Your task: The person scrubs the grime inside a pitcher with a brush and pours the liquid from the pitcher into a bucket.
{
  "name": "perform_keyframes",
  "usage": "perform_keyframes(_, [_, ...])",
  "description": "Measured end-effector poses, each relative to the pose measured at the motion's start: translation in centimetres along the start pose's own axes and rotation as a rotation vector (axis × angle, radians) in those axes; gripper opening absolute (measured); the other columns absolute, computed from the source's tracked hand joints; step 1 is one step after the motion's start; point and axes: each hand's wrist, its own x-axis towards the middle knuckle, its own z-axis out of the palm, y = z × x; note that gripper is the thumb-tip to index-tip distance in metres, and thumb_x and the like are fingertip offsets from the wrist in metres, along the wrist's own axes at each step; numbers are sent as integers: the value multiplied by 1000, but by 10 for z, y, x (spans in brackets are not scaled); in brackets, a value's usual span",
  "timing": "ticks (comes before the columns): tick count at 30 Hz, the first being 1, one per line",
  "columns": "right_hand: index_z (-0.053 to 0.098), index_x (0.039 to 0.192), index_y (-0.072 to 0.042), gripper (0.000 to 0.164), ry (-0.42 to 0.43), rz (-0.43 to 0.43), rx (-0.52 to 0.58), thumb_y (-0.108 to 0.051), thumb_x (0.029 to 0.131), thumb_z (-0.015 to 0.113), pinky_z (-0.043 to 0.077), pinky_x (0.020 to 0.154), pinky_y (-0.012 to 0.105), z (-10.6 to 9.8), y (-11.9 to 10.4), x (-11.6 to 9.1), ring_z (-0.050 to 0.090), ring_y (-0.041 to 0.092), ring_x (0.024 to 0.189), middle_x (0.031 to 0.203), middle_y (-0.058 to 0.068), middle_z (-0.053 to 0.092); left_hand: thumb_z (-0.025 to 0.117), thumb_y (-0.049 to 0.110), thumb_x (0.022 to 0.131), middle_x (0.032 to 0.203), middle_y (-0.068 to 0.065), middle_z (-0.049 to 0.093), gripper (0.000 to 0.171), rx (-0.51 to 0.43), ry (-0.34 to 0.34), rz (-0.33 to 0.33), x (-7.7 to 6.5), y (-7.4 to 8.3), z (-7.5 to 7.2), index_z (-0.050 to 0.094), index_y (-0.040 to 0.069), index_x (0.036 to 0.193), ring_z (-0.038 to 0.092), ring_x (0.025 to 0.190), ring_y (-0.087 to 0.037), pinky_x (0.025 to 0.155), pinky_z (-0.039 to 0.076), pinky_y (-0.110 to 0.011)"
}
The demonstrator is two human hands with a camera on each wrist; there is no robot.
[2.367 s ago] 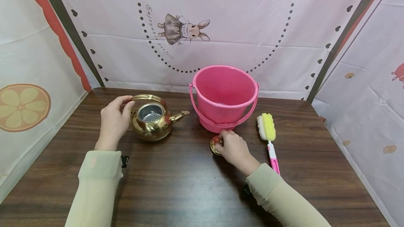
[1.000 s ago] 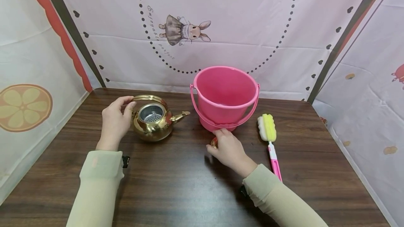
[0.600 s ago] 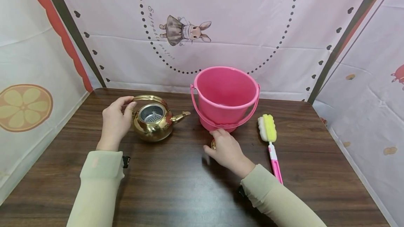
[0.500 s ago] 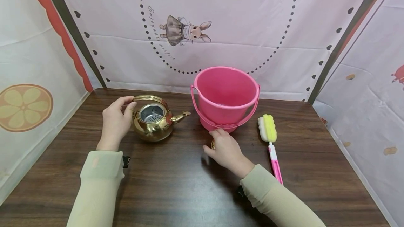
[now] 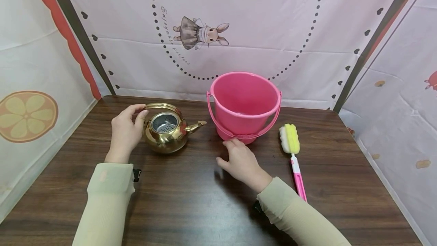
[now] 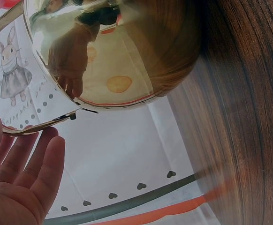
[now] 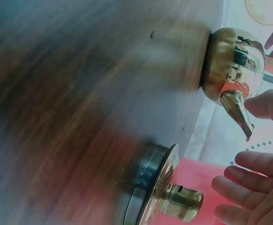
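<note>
the gold kettle (image 5: 165,141) sits upright on the brown table (image 5: 191,204), left of the middle, its round mouth uncovered and a metal strainer (image 5: 165,127) with small holes set inside. its spout (image 5: 195,126) points right, towards the bucket, and its arched handle (image 5: 160,105) stands up over the mouth. the left hand (image 5: 125,132) pinches the left end of that handle, thumb on one side and fingers on the other.

the gold lid (image 7: 153,187) lies on the table with its knob (image 7: 185,204) upward; from the head the right hand (image 5: 243,164) hides it. that hand is just above the lid, fingers loosely stretched and the thumb held well away from them. in the right wrist view a gap shows between the fingertips and the knob.

just behind the right hand stands a pink bucket (image 5: 235,124), upright, its carrying loop (image 5: 218,126) hanging down across the front. right of it lies a brush (image 5: 295,162) with a yellow and white sponge head and a pink grip, partly hidden at its near end by the right sleeve (image 5: 293,208). behind the table hangs a pale cloth (image 5: 259,29) printed with a rabbit lying sideways.
</note>
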Motion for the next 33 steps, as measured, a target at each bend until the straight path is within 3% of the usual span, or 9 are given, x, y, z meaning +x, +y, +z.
perform_keyframes(25, [59,124,-4,56,-31,-3,-11,-40,83,67,53,88,39,3,-12,5,60,24,113,126,10,59,54,20,97,112,-21,66,29,7,-13,-11,0,2,0,63,1,117,65,99,-37,82,51,-51])
perform_keyframes(33, [57,127,-2,58,-45,-13,26,-38,84,67,48,97,38,3,-16,7,57,24,116,128,11,58,54,19,97,110,-21,67,28,5,-7,-9,0,0,0,63,1,116,65,97,-36,81,51,-50])
